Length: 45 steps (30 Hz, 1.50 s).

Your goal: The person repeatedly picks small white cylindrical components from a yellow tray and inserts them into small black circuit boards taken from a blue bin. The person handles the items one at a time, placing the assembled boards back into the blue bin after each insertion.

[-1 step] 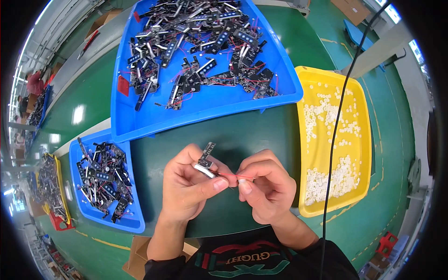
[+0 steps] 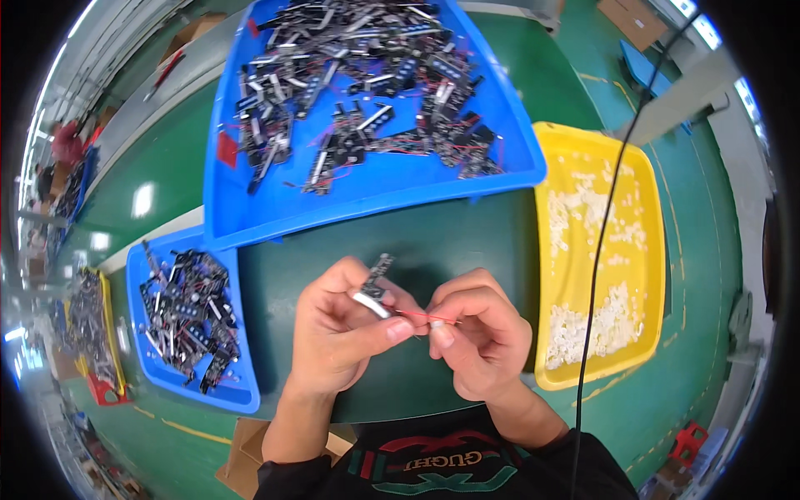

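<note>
Between the thumb and fingers of my left hand (image 2: 337,333) is a small black circuit board (image 2: 379,271), tilted upward, with a white strip (image 2: 370,305) along its lower edge. Thin red wires (image 2: 427,316) run from it toward my right hand (image 2: 482,333). The thumb and forefinger of that hand are closed in a pinch on a small white piece (image 2: 436,325), with the red wire passing by it. Fingertips partly cover the piece, and I cannot tell whether the wire goes through it. Both hands are close together above the dark green tabletop (image 2: 308,250).
A large blue tray (image 2: 375,200) of circuit boards lies beyond my hands. At the left is a smaller blue tray (image 2: 247,367) of boards; at the right, a yellow tray (image 2: 583,275) with small white pieces. A black cable (image 2: 593,292) hangs before the yellow tray.
The trays appear slightly farther right in the view. Both hands keep nearly the same pose and grip.
</note>
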Tool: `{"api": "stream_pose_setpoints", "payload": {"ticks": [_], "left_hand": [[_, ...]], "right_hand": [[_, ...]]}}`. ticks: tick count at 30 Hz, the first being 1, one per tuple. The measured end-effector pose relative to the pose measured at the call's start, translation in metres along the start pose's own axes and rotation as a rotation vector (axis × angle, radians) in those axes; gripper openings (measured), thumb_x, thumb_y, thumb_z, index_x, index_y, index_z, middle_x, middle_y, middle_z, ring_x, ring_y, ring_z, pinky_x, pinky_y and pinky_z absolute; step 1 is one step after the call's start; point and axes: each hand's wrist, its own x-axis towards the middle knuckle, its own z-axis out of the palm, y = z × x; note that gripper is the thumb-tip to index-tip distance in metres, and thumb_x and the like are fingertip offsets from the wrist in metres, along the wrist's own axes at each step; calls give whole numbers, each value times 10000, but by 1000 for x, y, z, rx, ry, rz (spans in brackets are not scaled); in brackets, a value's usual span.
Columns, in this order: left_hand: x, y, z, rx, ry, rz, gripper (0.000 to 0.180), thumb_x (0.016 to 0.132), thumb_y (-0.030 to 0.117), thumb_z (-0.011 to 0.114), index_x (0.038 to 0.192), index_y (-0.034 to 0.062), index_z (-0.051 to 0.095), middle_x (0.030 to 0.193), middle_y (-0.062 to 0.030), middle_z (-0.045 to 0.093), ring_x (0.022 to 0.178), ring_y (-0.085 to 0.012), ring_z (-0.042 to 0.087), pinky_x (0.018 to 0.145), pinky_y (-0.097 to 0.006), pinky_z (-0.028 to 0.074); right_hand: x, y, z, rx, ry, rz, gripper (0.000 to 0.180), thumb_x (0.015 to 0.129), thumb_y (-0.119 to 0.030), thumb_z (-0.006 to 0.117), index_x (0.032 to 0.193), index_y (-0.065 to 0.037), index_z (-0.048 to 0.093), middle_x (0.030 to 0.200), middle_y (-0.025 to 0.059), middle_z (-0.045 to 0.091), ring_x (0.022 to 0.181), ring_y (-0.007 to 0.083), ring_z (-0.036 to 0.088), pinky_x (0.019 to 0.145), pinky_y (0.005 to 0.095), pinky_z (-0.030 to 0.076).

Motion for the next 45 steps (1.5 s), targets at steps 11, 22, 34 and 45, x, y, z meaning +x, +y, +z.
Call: {"api": "stream_pose_setpoints", "payload": {"ticks": [11, 22, 34, 45], "left_hand": [[-66, 119, -40, 1746, 841, 389, 294, 734, 47, 752, 1008, -11, 662, 782, -106, 626, 674, -184, 595, 629, -293, 474], [-52, 137, -30, 2218, 906, 277, 334, 854, 132, 650, 1157, -2, 609, 941, -136, 628, 851, -243, 618, 750, -331, 477], [119, 70, -54, 2147, 342, -41, 406, 762, 254, 722, 1075, 4, 654, 906, -195, 682, 854, -347, 659, 765, -422, 502], [98, 90, -42, 1595, 458, 303, 381, 839, 164, 664, 1126, -80, 610, 853, -122, 668, 755, -178, 638, 698, -288, 506]], "right_hand": [[-17, -76, -50, -901, -144, 31, 216, 779, 58, 588, 992, 33, 599, 866, 119, 566, 706, 169, 539, 620, 244, 430], [-9, -45, -107, -1372, -143, 50, 295, 751, 83, 590, 1046, 67, 580, 950, 183, 523, 872, 356, 536, 763, 406, 443], [-13, -40, -117, -1287, 0, -27, 153, 781, -28, 642, 932, -10, 625, 819, 137, 532, 753, 323, 527, 656, 411, 441], [-18, -42, -118, -1149, 172, -34, 113, 737, 50, 637, 813, -18, 588, 752, 118, 570, 638, 267, 560, 555, 354, 446]]}}
